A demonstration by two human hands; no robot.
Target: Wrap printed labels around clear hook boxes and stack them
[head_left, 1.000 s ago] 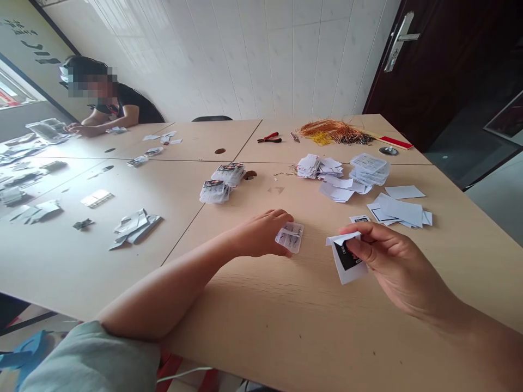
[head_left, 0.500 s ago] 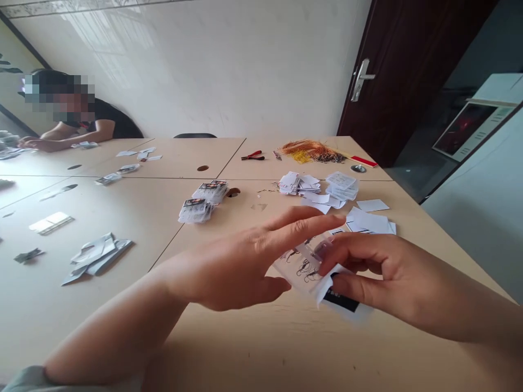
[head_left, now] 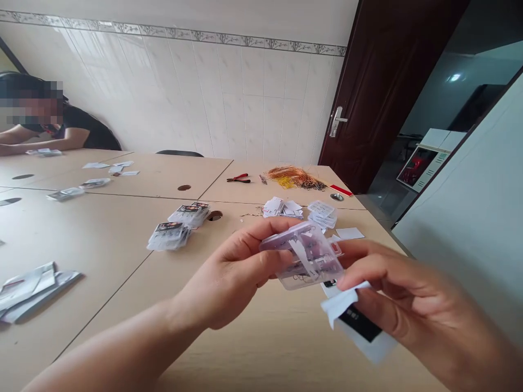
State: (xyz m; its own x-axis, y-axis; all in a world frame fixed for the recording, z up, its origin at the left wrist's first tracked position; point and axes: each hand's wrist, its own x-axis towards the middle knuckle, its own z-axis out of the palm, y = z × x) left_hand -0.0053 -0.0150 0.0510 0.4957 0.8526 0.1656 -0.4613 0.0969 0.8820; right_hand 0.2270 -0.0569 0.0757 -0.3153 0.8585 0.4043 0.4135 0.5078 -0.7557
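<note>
My left hand (head_left: pixel 241 272) grips a small clear plastic box (head_left: pixel 300 253), tilted above the table, thumb on its face. Fish hooks and a pale strip show through the plastic. Pinched in my right hand (head_left: pixel 408 310) is a white card or label (head_left: pixel 365 326) with a black printed block; its upper corner is folded or peeled over. The right fingertips are at the box's right edge, and whether they press on it I cannot tell. Behind my hands stand a stack of clear boxes (head_left: pixel 322 214) and a pile of white cards (head_left: pixel 281 208).
More packed boxes (head_left: pixel 169 236) are stacked left of a round table hole (head_left: pixel 215 216). Red-handled pliers (head_left: pixel 239 178) and a bundle of orange strands (head_left: pixel 296 177) lie farther back. Silvery packets (head_left: pixel 36 291) lie at left. A person (head_left: pixel 81 128) sits at the far left.
The left hand has gone from stretched over the box to holding it. The box is raised and turned, and the right hand has drawn the card off to the right. The view has shifted.
</note>
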